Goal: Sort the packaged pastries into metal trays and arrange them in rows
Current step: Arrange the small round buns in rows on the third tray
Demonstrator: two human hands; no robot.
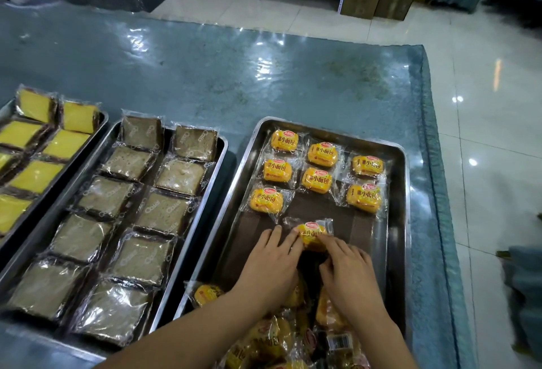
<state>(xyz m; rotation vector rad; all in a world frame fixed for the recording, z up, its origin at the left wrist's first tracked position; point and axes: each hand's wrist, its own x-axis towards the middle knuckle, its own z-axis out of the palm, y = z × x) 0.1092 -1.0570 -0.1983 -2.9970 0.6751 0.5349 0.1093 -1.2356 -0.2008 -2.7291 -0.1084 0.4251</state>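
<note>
The right metal tray holds small yellow packaged buns laid in three short rows at its far end. One more yellow bun lies mid-tray on the brown mat, between my two hands. My left hand has straight fingers spread on the mat, the index touching the bun's left edge. My right hand pinches the bun's right near side. A loose heap of the same buns fills the tray's near end, partly hidden under my forearms.
A middle tray carries two rows of brown wrapped cake slices. A left tray holds yellow wrapped slices. One stray bun sits at the right tray's near-left rim. The table's right edge drops to tiled floor.
</note>
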